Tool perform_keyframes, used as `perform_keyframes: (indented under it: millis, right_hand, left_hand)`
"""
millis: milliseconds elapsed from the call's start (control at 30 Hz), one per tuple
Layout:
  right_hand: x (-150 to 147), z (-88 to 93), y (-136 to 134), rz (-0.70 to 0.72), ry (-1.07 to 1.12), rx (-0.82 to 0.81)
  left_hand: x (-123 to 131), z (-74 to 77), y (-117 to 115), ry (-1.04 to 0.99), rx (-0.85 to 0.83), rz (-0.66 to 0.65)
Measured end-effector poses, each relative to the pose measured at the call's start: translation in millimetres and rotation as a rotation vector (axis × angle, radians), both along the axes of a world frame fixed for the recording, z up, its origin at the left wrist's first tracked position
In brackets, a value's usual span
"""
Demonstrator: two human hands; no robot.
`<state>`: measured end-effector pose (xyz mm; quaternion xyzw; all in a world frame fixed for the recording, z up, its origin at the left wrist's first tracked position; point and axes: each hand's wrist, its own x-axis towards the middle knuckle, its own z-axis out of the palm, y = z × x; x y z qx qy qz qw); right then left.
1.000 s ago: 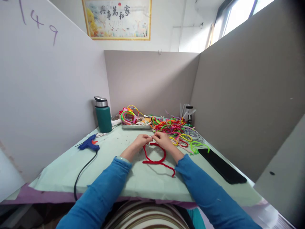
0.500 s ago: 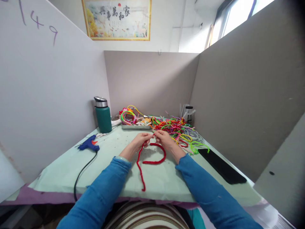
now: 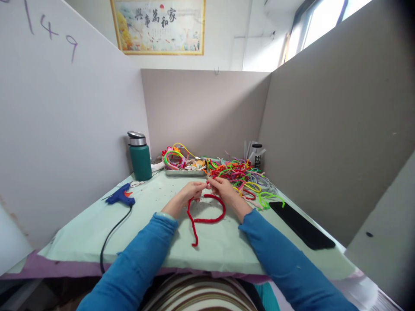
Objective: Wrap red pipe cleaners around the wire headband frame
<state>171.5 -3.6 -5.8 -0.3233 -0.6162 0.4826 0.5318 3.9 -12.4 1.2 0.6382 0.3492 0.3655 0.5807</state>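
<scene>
A red pipe cleaner (image 3: 193,224) is pinched between my two hands, its long tail hanging from my left hand (image 3: 193,190) down toward the table's front. My right hand (image 3: 221,188) is closed on the upper end, fingertips almost touching those of the left. What shape the held end has is hidden by the fingers. Below the hands, a second red pipe cleaner (image 3: 222,207) lies curved on the table like an open hook, its lower end beside the hanging tail.
Left stand a green bottle (image 3: 140,160) and a blue glue gun (image 3: 120,196) with a black cord. Behind my hands are a metal tray (image 3: 184,173) of small pieces and a heap of coloured pipe cleaners (image 3: 233,169). A black phone-like slab (image 3: 303,226) lies right. Partitions enclose the table.
The hanging tail of the red pipe cleaner has drawn upward and now crosses the curved one's lower end. Both hands stay nearly in place, fingers still pinched.
</scene>
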Motion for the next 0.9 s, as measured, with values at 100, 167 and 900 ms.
perform_keyframes:
  millis: [100, 167, 900]
  right_hand:
    - [-1.5, -3.5, 3.2, -0.121, 0.015, 0.014]
    - [3.7, -3.8, 8.6, -0.197, 0.098, -0.025]
    - [0.8, -6.4, 3.8, -0.240, -0.316, 0.196]
  left_hand:
    - [0.1, 0.2, -1.1, 0.014, -0.013, -0.001]
    - [0.1, 1.5, -3.3, 0.028, -0.044, -0.009]
    - [0.7, -4.2, -0.1, 0.024, -0.045, -0.004]
